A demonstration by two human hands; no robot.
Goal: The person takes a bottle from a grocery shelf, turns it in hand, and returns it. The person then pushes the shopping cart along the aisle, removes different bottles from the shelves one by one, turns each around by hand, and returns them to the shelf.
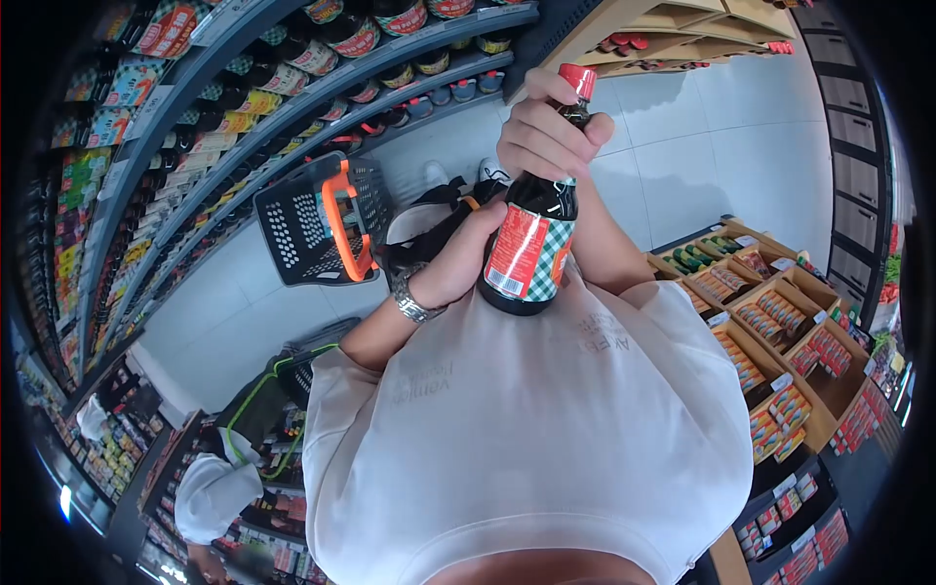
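Observation:
A dark glass sauce bottle point(531, 249) with a red cap and a red label with green checks is held tilted in front of my chest. My right hand point(551, 132) wraps its fingers around the neck, just below the cap. Lower down, my left hand point(463, 249), with a metal watch on the wrist, grips the side of the bottle; its thumb lies along the label and its other fingers are hidden behind. A barcode on the label faces up toward me.
Shelves of bottles and packets point(283, 78) curve along the left. A black shopping basket point(292, 229) with an orange handle stands beside my legs. Wooden bins of packaged goods point(770, 312) are at the right. Another person in white point(214, 497) is at lower left.

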